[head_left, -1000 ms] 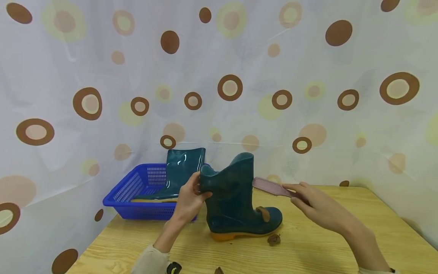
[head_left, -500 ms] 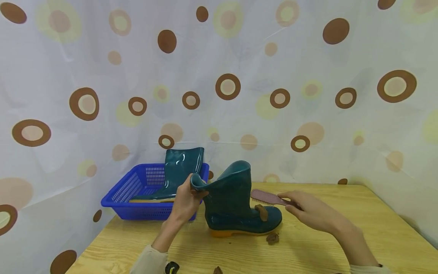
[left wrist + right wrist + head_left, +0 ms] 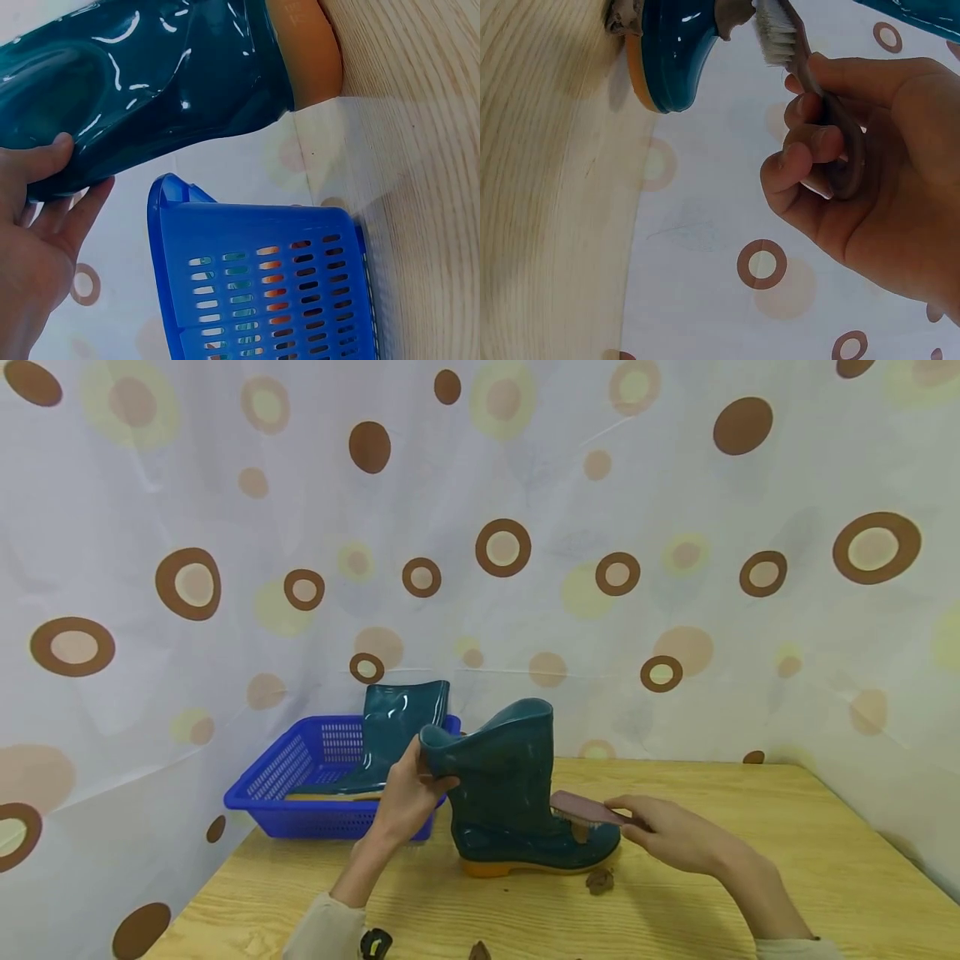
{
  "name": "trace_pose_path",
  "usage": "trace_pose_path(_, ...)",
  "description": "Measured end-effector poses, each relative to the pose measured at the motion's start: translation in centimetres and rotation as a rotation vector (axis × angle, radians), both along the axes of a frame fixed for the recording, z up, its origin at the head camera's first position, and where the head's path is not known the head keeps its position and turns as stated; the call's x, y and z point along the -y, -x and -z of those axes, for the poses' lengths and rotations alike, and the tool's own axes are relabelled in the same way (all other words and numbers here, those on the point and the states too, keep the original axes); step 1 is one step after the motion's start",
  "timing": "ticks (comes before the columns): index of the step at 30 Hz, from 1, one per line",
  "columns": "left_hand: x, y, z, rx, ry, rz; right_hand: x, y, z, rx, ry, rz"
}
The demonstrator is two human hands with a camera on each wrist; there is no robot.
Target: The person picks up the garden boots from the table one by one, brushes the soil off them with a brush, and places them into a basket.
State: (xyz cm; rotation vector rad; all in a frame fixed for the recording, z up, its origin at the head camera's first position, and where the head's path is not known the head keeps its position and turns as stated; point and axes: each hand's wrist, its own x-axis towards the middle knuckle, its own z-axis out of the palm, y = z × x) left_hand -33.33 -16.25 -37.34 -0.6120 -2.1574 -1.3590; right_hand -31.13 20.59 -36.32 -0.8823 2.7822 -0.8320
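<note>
- The right hand (image 3: 667, 837) had come down since a second earlier: then it held the brush (image 3: 588, 811) up beside the boot's shaft, now the bristles sat on the instep of the boot (image 3: 510, 793), over the brown clod (image 3: 731, 16) there.
- The shaft top, squashed low half a second before, stood taller again under the left hand (image 3: 405, 802).
- Right fingers (image 3: 810, 146) were curled round the brush handle, thumb along its top; the boot's toe lay just beyond the bristles.
- Left fingers (image 3: 79, 217) and thumb pinched the shaft's rear rim, the boot standing upright on the table (image 3: 750, 877).
- Both forearms reached in from below, right wrist low over the table.
- A second clod (image 3: 598, 882) lay by the toe; another boot (image 3: 390, 735) stood in the blue basket (image 3: 300, 785) behind.
</note>
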Motion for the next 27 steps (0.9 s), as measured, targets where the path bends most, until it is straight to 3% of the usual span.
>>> trace_pose_path(14,0.0,-0.1,-0.1,0.047,0.013,-0.026,-2.0,0.8,1.1,0.004,0.005,0.039)
trace_pose_path(21,0.1,-0.1,0.0,0.042,0.023,-0.026,-2.7,1.0,1.3,0.075,0.052,0.055)
trace_pose_path(27,0.1,-0.2,-0.1,0.041,0.028,-0.02,-2.7,1.0,1.2,0.084,0.047,0.063)
